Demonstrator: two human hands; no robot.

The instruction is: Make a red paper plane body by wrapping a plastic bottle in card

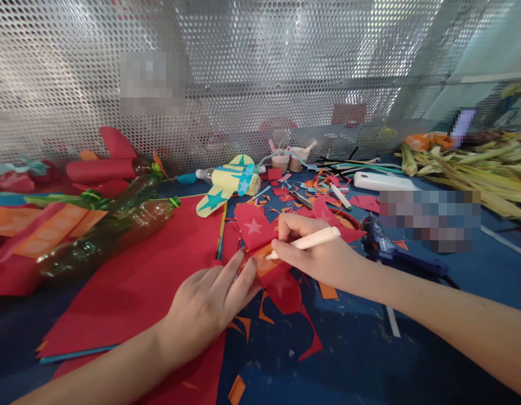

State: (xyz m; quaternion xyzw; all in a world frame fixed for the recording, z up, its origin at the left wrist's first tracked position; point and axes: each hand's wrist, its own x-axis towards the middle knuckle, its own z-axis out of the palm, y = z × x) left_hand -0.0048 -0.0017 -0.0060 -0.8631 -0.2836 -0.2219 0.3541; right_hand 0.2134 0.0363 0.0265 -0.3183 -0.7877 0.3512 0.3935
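My right hand [313,250] pinches a white marker [315,238], its tip on the orange paper band of a toy plane. The red paper plane [254,224] has wings with pale stars and an orange strip round its body. Clear plastic shows at its near end, where the fingers of my left hand [212,292] close on it; part of the grip is hidden. Just beyond lies a yellow paper plane [233,183] with teal stars, built round a bottle.
Red paper sheets [159,270] lie left, beside green plastic bottles [117,236]. A blue glue gun [399,256] and a white tool [382,181] are at the right. Paper scraps [311,337] litter the table. Corn husks [475,169] lie far right, before a perforated metal screen [264,73].
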